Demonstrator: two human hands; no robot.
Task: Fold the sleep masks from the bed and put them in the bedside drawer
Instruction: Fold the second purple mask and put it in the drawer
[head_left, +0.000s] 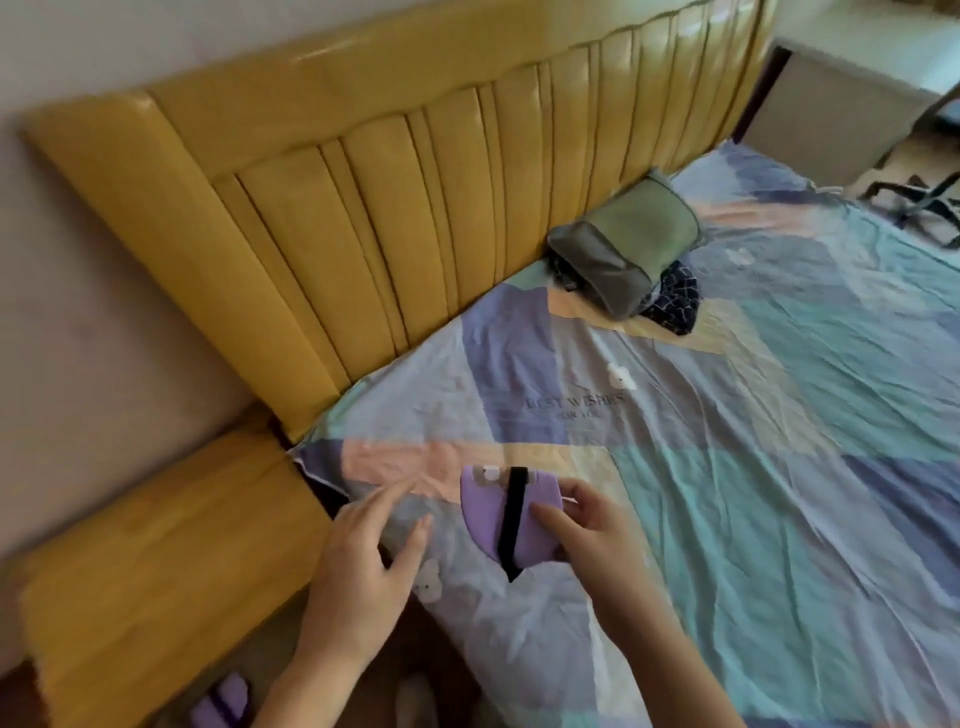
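Bedroom scene: one bed with a patchwork sheet (727, 467) and one yellow padded headboard (389, 208). We count one purple sleep mask (485, 514) on the sheet near the bed's left edge, folded over, its black strap (511, 512) running down the middle. Our right hand (587, 530) pinches the mask's right side, thumb on top. Our left hand (369, 551) sits just left of it, fingers spread and loose, holding nothing. One grey-green pouch (623, 244) lies by the headboard, on top of one dark patterned cloth (675, 301). One yellow bedside unit (156, 545) stands left of the bed; a second purple item (221, 701) lies on the floor below, too blurred to identify.
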